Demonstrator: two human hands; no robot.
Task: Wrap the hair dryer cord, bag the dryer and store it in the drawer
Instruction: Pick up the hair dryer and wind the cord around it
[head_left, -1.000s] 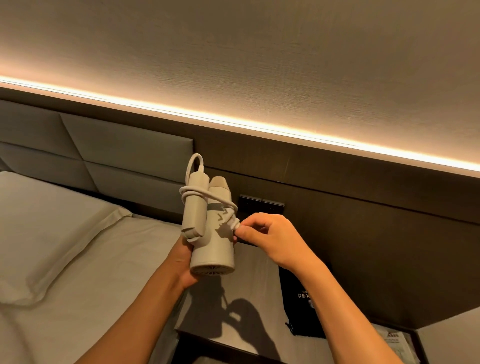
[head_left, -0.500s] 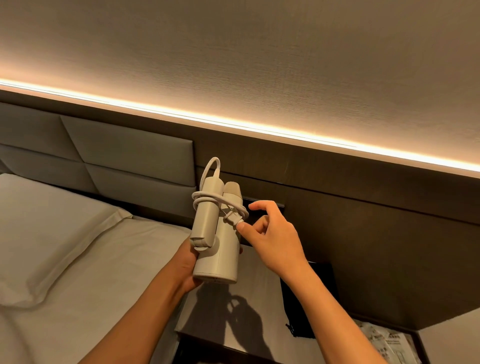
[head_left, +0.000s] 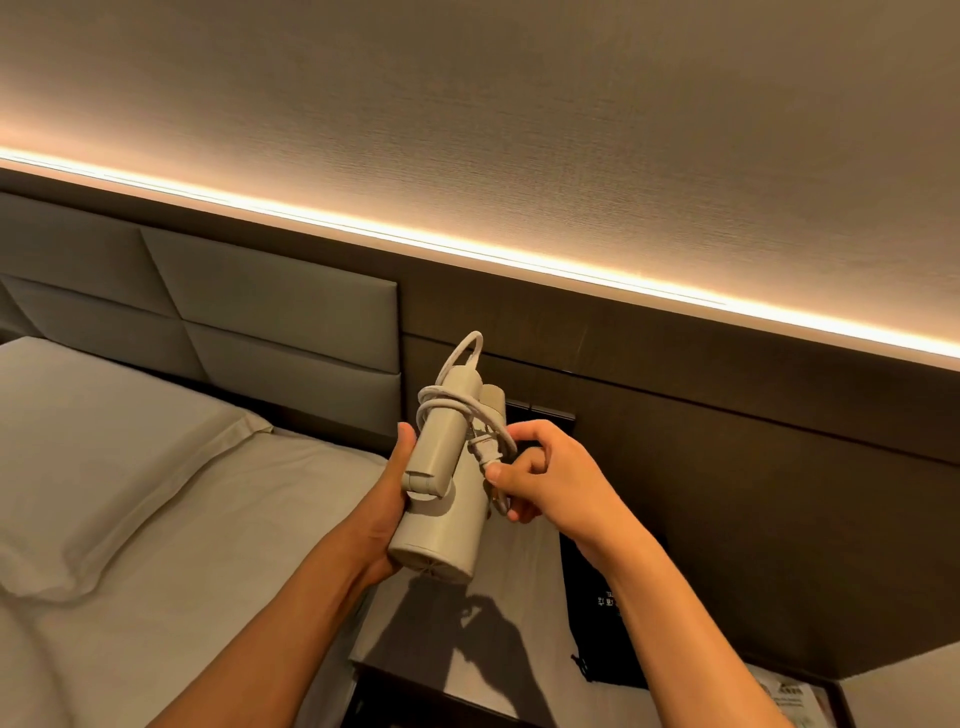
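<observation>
Hair dryer (head_left: 441, 525): a pale folding dryer held up in the air above the near edge of the bench, barrel roughly upright with the intake grille facing down, its handle folded up alongside the barrel.
Cord (head_left: 457, 405): wound in several loops around the upper part of handle and barrel together; one loop arches above the handle's top end.
Plug (head_left: 485, 457): hangs at the right side of the barrel, just below the coils, touching the fingers of the right hand.
Left hand (head_left: 387, 512): closed around the lower barrel from the left and behind, thumb up along the folded handle.
Right hand (head_left: 545, 475): at the dryer's right side, fingers curled, thumb and forefinger pinching the cord end by the plug.
Bench (head_left: 519, 613): grey-topped bedside unit below the hands, carrying their shadow.
Black bag (head_left: 597, 613): lies flat on the bench to the right, white print on it, partly hidden by the right forearm.
Leaflet (head_left: 789, 699): printed paper at the bench's far right corner.
Bed (head_left: 208, 545): left of the bench, pale sheet, pillow (head_left: 104, 457) near the padded headboard (head_left: 234, 312).
Light strip (head_left: 519, 260): glowing line along the wall above the dark panel.
</observation>
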